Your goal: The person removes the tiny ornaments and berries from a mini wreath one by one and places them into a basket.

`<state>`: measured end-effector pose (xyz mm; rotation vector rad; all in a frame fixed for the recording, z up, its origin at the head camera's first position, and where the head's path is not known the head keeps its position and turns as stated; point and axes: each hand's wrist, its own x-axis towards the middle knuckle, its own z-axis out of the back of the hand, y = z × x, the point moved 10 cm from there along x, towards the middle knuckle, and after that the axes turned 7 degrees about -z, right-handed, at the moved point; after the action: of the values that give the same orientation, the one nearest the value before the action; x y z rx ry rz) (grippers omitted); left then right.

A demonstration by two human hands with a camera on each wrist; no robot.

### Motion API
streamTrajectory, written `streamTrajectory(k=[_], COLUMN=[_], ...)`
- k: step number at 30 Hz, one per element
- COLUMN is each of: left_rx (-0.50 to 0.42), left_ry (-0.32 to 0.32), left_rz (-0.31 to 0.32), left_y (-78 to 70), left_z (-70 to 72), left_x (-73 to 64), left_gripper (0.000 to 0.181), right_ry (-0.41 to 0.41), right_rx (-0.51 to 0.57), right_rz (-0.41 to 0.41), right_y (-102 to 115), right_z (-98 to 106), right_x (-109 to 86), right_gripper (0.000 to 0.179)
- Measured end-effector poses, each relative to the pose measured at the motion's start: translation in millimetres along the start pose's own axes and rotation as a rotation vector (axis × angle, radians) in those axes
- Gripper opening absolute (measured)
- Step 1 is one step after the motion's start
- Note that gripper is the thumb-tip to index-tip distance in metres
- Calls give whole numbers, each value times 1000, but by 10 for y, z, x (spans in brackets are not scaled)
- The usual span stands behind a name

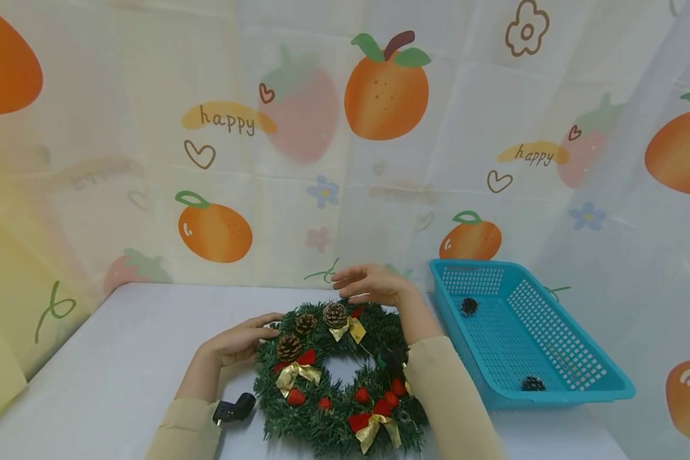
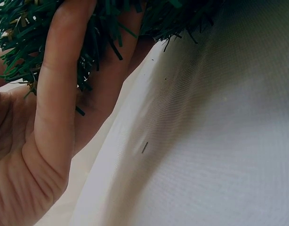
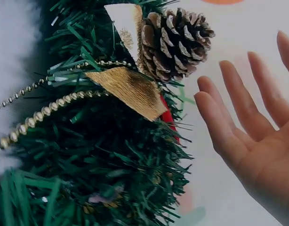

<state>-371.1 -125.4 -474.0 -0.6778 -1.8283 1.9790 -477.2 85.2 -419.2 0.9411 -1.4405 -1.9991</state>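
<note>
A green wreath (image 1: 278, 415) lies on the white table with red berries (image 1: 296, 397), gold-and-red bows (image 1: 374, 428) and pine cones (image 1: 289, 347) on its upper left part. My left hand (image 1: 243, 338) holds the wreath's left edge; in the left wrist view, the fingers (image 2: 57, 94) are in among the green bristles. Just above the wreath's far rim, my right hand (image 1: 374, 285) hovers with its fingers extended and nothing in them. The right wrist view shows it apart from a frosted pine cone (image 3: 175, 44), which sits beside a gold ribbon (image 3: 130, 92) and a bead string (image 3: 45, 110).
To the right stands a blue plastic basket (image 1: 569, 396), with one pine cone (image 1: 469, 306) near its far end and another pine cone (image 1: 533, 383) near its front. A printed curtain (image 1: 379, 223) hangs behind the table (image 1: 109, 370). A black device (image 1: 236, 407) is at the left wrist.
</note>
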Motion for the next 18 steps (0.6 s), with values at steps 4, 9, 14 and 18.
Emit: streamTrajectory(k=[4, 9, 14, 18], left_rx=[4, 3, -5, -2], left_ry=[-1, 6, 6, 3], left_rz=[5, 7, 7, 11], left_y=[9, 13, 12, 17], left_z=[5, 7, 9, 13], left_x=[3, 6, 5, 5], left_gripper=[69, 67, 68, 68], right_ry=[72, 116, 114, 67], right_rx=[-19, 14, 10, -79], right_rz=[13, -46, -63, -85], right_y=[-721, -1638, -1815, -1439], right_z=[401, 900, 934, 639], right_x=[554, 1242, 1327, 1005], right_gripper=[60, 64, 67, 65])
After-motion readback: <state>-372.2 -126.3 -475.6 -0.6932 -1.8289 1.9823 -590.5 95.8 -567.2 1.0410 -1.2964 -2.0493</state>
